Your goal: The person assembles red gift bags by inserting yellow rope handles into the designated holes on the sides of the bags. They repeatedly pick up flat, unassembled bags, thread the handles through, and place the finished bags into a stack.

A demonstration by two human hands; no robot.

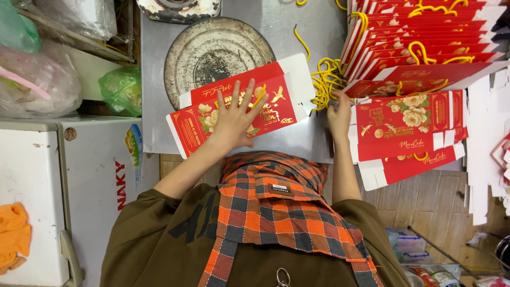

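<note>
The left hand point(234, 118) lies flat with fingers spread wide on a flattened red box point(241, 109), pressing it to the grey desk point(159, 106) and gripping nothing. The right hand point(339, 114) reaches into a tangle of yellow cords point(324, 79) beside a fanned stack of red boxes point(419, 42); its fingertips are hidden among the cords, so its grip cannot be told. The stack runs off the top edge. A round metal plate point(212, 50) sits partly under the box.
</note>
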